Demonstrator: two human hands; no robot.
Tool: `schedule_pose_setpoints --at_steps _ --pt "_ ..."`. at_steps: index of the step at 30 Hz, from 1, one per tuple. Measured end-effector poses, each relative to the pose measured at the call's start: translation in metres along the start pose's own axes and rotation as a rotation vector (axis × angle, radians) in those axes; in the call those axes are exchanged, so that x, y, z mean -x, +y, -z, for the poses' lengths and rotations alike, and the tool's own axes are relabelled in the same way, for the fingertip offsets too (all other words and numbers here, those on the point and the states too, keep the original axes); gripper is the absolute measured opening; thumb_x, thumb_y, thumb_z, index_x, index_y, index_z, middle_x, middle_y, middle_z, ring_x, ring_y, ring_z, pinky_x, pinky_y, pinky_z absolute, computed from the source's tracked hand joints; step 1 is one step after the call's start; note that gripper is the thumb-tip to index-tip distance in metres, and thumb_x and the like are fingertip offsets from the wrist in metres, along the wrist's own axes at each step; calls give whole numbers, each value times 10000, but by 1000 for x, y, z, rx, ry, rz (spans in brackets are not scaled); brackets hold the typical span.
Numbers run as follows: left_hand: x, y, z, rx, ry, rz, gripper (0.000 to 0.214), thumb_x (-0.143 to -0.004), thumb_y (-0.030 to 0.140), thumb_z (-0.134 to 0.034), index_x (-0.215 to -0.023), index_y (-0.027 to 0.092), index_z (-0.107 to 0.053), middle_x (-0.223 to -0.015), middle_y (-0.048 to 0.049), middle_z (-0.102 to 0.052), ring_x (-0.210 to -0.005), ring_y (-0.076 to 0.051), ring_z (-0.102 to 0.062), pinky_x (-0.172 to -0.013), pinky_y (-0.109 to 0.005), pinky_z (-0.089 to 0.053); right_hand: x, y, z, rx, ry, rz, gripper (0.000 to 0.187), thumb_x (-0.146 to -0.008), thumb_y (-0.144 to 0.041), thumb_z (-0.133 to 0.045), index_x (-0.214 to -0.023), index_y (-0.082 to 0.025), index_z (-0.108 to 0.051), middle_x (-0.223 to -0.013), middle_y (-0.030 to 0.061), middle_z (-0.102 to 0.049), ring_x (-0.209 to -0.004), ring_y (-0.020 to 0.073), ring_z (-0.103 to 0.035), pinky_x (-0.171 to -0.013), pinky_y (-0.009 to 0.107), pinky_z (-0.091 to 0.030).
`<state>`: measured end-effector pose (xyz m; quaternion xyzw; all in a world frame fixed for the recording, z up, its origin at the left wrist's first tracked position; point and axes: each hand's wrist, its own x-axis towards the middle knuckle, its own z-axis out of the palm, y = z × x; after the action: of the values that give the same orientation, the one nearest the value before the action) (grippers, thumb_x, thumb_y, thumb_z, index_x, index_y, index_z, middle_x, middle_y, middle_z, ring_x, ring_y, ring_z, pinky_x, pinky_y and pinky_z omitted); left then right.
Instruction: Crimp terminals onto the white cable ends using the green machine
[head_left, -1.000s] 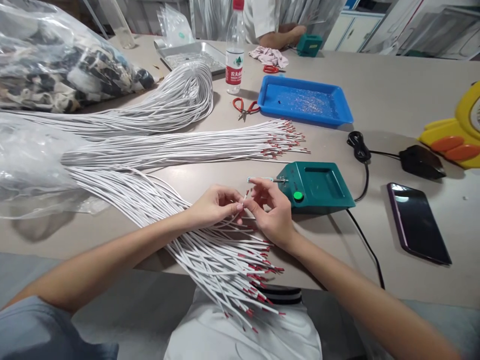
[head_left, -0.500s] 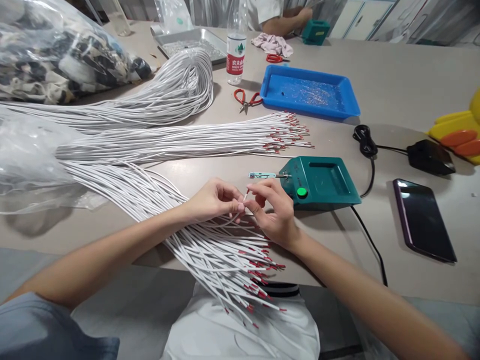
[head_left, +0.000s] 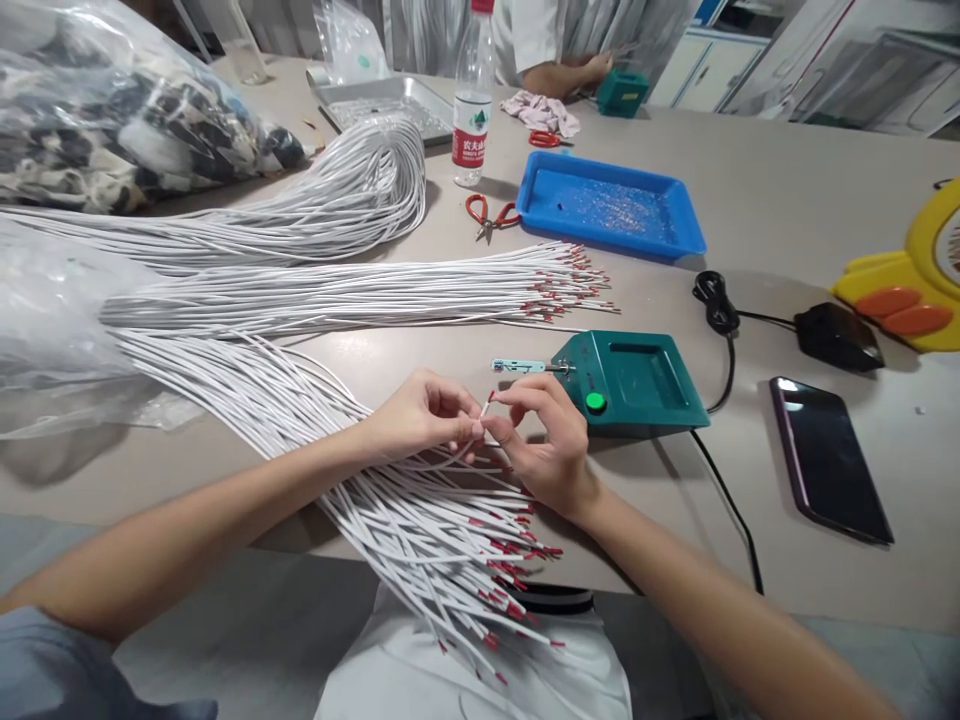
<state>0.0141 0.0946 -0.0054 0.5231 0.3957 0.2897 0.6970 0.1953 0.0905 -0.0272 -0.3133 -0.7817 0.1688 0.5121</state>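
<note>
My left hand (head_left: 431, 415) pinches a white cable (head_left: 486, 408) between thumb and fingers, close to its red-tipped end. At that same end, the thumb and forefinger of my right hand (head_left: 547, 430) close round the cable, the forefinger at the red tip. Beneath both hands a loose bundle of white cables (head_left: 420, 510) fans over the table's front edge, red wire ends showing. Just beyond my right hand stands a green box-shaped device (head_left: 637, 385) with a green button (head_left: 595, 403) and a light blade-like piece (head_left: 517, 366) sticking out to the left.
Another cable bundle (head_left: 360, 295) and a coiled one (head_left: 375, 190) lie farther back. A blue tray (head_left: 540, 205) holds small scraps, beside red-handled cutters (head_left: 487, 218) and a water bottle (head_left: 470, 140). On the right are a phone (head_left: 829, 460) and black adapter (head_left: 836, 335). Across the table sits a person (head_left: 555, 75).
The view has shifted slightly, so the table's things appear a little lower and farther left. Both hands keep their hold on the cable, the red tip now showing more clearly.
</note>
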Motion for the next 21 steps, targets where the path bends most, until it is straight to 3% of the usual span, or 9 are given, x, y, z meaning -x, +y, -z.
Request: schedule_pose_setpoints --at_steps 5,9,12,16,21 --pt "-1 0 -1 -23 11 -27 194 -677 253 -722 -658 77 -641 -531 -27 -620 -483 -83 -545 -505 -186 -436 -3 -6 2 -130 14 -119 40 -825 -154 -550 -826 -193 -557 -776 26 -540 -704 137 -520 -617 285 -461" --pt "-1 0 -1 -55 42 -33 153 -653 204 -724 -646 80 -634 -528 -12 -602 -475 -69 -517 -480 -171 -402 -4 -7 4 -312 -44 -382 171 -875 -284 -485 -963 -182 -590 -890 60 -564 -732 143 -551 -622 293 -482" --pt "-1 1 -2 -75 61 -18 142 -652 196 -713 -643 82 -629 -513 1 -582 -462 -61 -492 -456 -161 -376 -5 -8 3 -401 -83 -499 178 -850 -318 -529 -927 -179 -611 -874 52 -584 -719 137 -568 -611 277 -487" --pt "0 5 -5 -127 91 -16 150 -664 191 -688 -605 81 -606 -469 30 -518 -433 -38 -422 -425 -148 -313 -6 -9 0 -380 -63 -470 89 -821 -224 -565 -764 -170 -606 -747 18 -594 -685 119 -562 -631 257 -475" --pt "0 3 -7 -145 150 -41 165 -671 216 -684 -616 75 -618 -511 21 -518 -466 -43 -422 -451 -165 -316 -7 -9 -1 -300 -67 -455 92 -822 -186 -551 -735 -170 -574 -727 8 -589 -667 111 -554 -624 242 -465"
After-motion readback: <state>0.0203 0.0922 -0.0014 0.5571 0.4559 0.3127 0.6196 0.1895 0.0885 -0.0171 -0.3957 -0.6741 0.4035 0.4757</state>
